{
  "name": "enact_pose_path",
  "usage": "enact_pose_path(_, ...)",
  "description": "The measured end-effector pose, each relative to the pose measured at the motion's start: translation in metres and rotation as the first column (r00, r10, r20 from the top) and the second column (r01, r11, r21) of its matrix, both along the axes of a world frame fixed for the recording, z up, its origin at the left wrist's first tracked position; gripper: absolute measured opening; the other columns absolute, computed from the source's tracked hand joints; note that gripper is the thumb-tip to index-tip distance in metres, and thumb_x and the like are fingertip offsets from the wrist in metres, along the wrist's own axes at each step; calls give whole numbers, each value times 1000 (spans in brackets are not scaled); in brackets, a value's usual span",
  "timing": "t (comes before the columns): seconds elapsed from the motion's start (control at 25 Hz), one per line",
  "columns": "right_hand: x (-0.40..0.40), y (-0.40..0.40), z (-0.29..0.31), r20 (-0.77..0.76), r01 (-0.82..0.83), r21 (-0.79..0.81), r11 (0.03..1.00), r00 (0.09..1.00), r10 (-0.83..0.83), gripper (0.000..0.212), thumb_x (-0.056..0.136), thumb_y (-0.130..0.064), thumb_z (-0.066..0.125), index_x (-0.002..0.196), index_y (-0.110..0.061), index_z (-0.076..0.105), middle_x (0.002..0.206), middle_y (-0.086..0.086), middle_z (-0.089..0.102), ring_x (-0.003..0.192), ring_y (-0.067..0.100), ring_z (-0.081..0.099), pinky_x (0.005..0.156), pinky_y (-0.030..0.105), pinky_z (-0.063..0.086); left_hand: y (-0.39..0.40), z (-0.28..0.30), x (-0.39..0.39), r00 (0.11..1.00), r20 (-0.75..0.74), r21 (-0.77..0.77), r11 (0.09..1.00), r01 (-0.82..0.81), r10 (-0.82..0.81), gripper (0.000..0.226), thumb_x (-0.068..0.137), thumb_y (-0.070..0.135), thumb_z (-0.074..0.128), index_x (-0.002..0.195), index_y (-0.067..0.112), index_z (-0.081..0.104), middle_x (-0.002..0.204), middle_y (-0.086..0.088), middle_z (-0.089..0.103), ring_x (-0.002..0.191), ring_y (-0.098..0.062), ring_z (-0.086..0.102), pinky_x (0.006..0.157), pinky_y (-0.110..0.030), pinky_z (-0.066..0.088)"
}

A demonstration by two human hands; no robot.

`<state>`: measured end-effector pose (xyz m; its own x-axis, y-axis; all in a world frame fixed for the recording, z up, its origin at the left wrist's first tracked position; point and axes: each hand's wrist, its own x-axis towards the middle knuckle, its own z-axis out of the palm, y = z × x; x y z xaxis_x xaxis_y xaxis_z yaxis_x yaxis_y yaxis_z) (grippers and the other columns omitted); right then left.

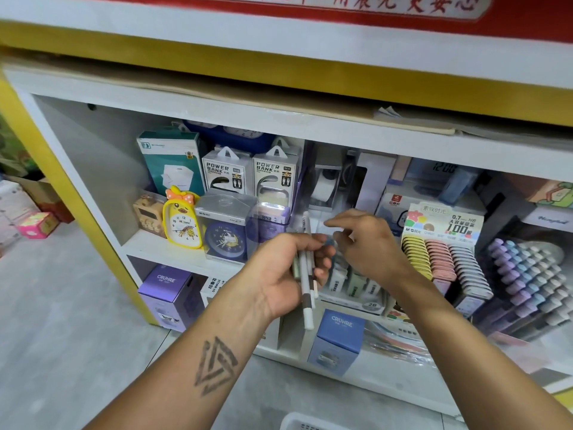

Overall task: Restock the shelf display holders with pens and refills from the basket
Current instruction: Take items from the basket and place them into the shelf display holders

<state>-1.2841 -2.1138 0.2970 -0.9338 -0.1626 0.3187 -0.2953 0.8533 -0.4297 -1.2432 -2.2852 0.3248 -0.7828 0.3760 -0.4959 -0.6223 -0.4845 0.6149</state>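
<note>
Got a loose bunch of pens (305, 274) clamped in my left hand (285, 274) near the shelf front, right hand (366, 243) just right of it with fingers apart holding nothing, so honestly one could slide out and drop beside the basket (297, 423).

White shelving unit (186, 252) with yellow trim (77, 193), grey tiled floor (62, 321), red banner (527, 13) above

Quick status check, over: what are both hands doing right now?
Left hand grips a bundle of pens. Right hand free, fingers loose, above the clear holder. Nothing in the way.
</note>
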Motion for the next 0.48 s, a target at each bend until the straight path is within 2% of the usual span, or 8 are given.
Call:
enact_pose_path(0.04, 3, 2, 7, 88, 31, -216, 976, 996, -13, 23, 95, -13, 64, 113, -22, 75, 107, -6, 72, 98, 12, 64, 88, 23, 47, 1, 1, 0, 1000, -13, 18, 1000, 9, -9, 18, 90, -3, 50, 97, 1, 66, 81, -15, 69, 59, -20, 63, 49, -22, 47)
enact_pose_path(0.08, 6, 3, 15, 197, 60, -436, 898, 980, 30, 18, 95, -16, 66, 108, -24, 76, 100, -6, 75, 93, 12, 68, 86, 24, 49, 3, 2, 1, 999, -28, 37, 999, 16, -15, 21, 91, -3, 52, 104, 0, 67, 88, -15, 72, 68, -22, 69, 55, -24, 53)
enact_pose_path(0.12, 10, 4, 21, 276, 92, -595, 799, 957, 95, 14, 95, -18, 67, 104, -23, 77, 94, -3, 77, 91, 14, 71, 87, 28, 53, 4, 3, 1, 999, -43, 58, 998, 19, -17, 23, 92, -3, 53, 110, -1, 67, 96, -16, 74, 77, -24, 72, 61, -27, 58)
enact_pose_path(0.16, 14, 7, 27, 312, 117, -663, 740, 941, 131, 12, 95, -19, 66, 101, -21, 77, 92, 1, 78, 91, 19, 73, 89, 34, 55, 7, 4, 2, 998, -61, 80, 996, 23, -18, 24, 92, -3, 53, 113, -2, 66, 102, -18, 74, 85, -26, 74, 67, -30, 60)
enact_pose_path(0.28, 27, 17, 38, 374, 162, -716, 679, 910, 178, 18, 97, -26, 62, 98, -15, 76, 94, 9, 78, 93, 30, 73, 89, 47, 56, 16, 9, 6, 993, -116, 140, 989, 52, -36, 29, 93, -5, 51, 121, -5, 61, 111, -23, 71, 99, -31, 72, 79, -39, 61)
enact_pose_path(0.36, 35, 23, 44, 409, 171, -765, 621, 874, 263, 24, 95, -30, 64, 99, -10, 77, 93, 13, 77, 87, 31, 74, 80, 41, 60, 22, 10, 7, 989, -141, 136, 988, 70, -51, 32, 92, -5, 52, 123, -7, 59, 113, -26, 70, 101, -34, 71, 81, -43, 60)
enact_pose_path(0.44, 43, 23, 47, 415, 148, -799, 583, 837, 356, 22, 90, -26, 69, 97, -6, 76, 92, 19, 76, 80, 35, 74, 67, 36, 61, 28, 9, 9, 985, -159, 91, 993, 79, -64, 31, 89, -7, 55, 119, -9, 61, 110, -30, 69, 100, -39, 70, 80, -46, 60)
enact_pose_path(0.48, 45, 23, 47, 415, 147, -804, 576, 833, 367, 18, 88, -22, 72, 95, -5, 76, 90, 22, 75, 78, 37, 73, 63, 38, 62, 31, 8, 9, 983, -165, 67, 994, 86, -73, 31, 87, -8, 56, 118, -10, 62, 109, -32, 69, 100, -40, 70, 80, -48, 60)
